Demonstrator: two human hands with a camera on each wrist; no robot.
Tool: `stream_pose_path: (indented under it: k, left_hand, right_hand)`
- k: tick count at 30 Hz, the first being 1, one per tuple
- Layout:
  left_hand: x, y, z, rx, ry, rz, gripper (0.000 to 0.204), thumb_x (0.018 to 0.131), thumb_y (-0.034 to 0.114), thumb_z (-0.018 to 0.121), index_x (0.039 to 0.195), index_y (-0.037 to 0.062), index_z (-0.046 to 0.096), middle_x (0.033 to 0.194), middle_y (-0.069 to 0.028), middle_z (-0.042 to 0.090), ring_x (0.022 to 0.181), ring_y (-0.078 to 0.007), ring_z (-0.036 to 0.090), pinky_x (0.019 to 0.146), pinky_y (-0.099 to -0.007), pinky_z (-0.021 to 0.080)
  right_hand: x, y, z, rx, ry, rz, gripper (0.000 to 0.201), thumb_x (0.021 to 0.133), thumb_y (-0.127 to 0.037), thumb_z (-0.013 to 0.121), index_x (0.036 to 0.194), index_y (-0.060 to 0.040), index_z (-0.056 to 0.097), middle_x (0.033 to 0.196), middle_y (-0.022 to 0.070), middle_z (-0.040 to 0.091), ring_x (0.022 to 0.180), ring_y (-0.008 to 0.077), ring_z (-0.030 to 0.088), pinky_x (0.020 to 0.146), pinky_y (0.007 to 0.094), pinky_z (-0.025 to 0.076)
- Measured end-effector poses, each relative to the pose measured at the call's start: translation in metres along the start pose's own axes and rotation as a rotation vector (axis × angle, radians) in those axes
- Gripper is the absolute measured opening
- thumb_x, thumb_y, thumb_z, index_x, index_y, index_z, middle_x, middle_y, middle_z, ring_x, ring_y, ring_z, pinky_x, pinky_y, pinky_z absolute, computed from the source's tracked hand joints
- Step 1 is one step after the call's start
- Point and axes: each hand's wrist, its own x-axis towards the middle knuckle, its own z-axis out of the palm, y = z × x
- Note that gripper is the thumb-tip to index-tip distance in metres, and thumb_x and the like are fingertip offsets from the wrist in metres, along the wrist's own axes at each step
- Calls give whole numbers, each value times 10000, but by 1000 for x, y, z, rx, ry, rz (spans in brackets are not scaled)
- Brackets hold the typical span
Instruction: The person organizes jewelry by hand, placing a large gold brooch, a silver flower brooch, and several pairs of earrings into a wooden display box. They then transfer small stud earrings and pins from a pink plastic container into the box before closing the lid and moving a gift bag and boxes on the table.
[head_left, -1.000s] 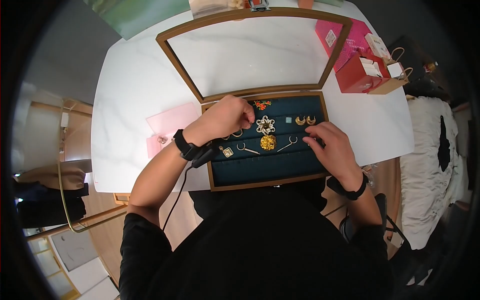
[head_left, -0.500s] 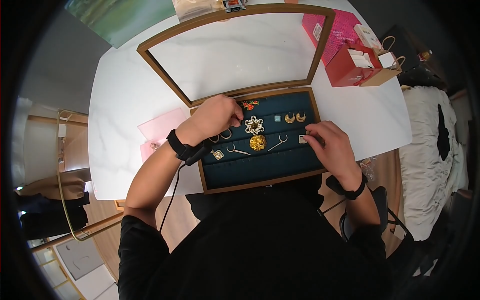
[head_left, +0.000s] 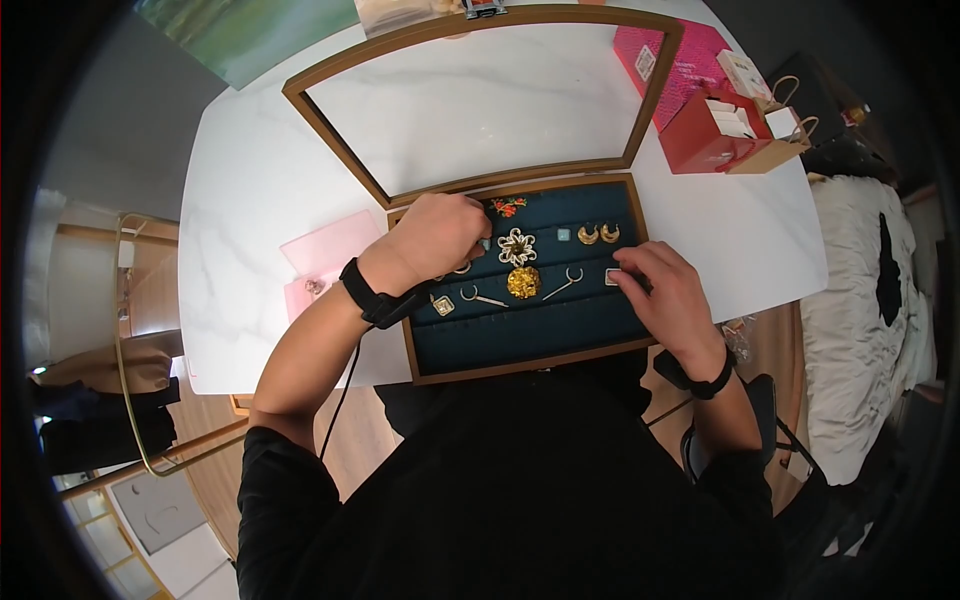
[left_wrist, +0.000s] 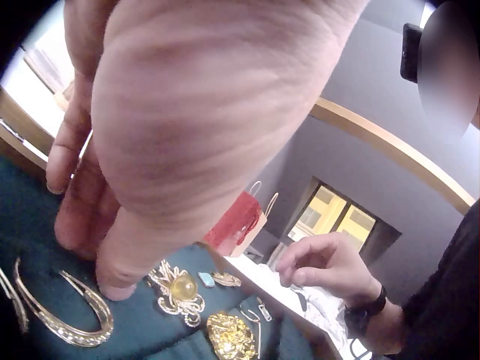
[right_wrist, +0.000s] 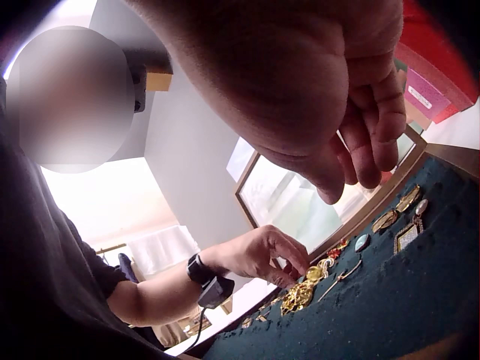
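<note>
In the head view my left hand (head_left: 435, 240) reaches over the left part of a wooden jewelry case (head_left: 530, 376) lined with dark green velvet. Its curled fingers and thumb pinch a small turquoise earring (head_left: 487, 243), mostly hidden by the fingertips. A gold hoop earring (left_wrist: 82, 322) lies close to the thumb in the left wrist view. My right hand (head_left: 660, 290) hovers at the case's right side, fingers loosely bent and holding nothing. Below it lies a square drop earring (right_wrist: 409, 236). Between the hands are a flower brooch (head_left: 516, 246) and a gold textured brooch (head_left: 523, 282).
The case's glass lid (head_left: 660, 100) stands raised behind. Another turquoise earring (head_left: 563, 235), gold crescent earrings (head_left: 588, 234) and a red-orange floral piece (head_left: 508, 207) lie inside. A pink pouch (head_left: 330, 240) is at left; a red gift bag (head_left: 700, 140) stands back right.
The turquoise earring now shows beside my left fingertips. My right hand stays nearly in place while the square earring by its fingers has come into sight. The head view has shifted slightly.
</note>
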Motion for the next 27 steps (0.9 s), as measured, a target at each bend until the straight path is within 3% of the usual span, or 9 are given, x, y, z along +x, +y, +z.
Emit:
stream_pose_path:
  k: [5,7,17,19,27]
  left_hand:
    - [-1,3,-1,73,15,13,107,830,174,849,853,74,817,898,-109,783,938,-347,776,804,-467,631]
    - [-1,3,-1,91,15,3,120,832,165,846,830,52,807,880,-130,781,918,-358,776,795,-472,628]
    - [-2,8,-3,127,-27,-60,183,861,188,835,820,15,794,866,-180,782,891,-390,784,764,-495,630]
    - [-1,8,-3,143,-85,-77,144,861,199,825,871,55,825,914,-134,769,924,-367,769,810,-488,629]
    - [1,18,-2,313,-133,-29,158,884,202,812,845,49,807,954,-123,776,953,-349,782,832,-458,634]
  right_hand:
    - [0,-3,-1,9,-2,6,223,975,-105,853,1169,-35,771,984,98,731,845,276,719,696,375,574]
    - [0,-5,-2,25,-26,43,219,968,-111,852,1150,-25,764,978,123,720,888,321,719,786,414,595]
    - [0,-6,-2,28,-33,51,225,970,-112,850,1157,-21,765,987,128,721,892,324,722,785,416,597]
    - [-1,-2,0,8,-4,6,219,980,-104,848,1175,-39,771,985,93,726,852,269,713,695,370,572]
    - [0,-3,-1,5,-1,-6,224,976,-96,849,1175,-34,767,988,97,726,861,273,717,696,375,573]
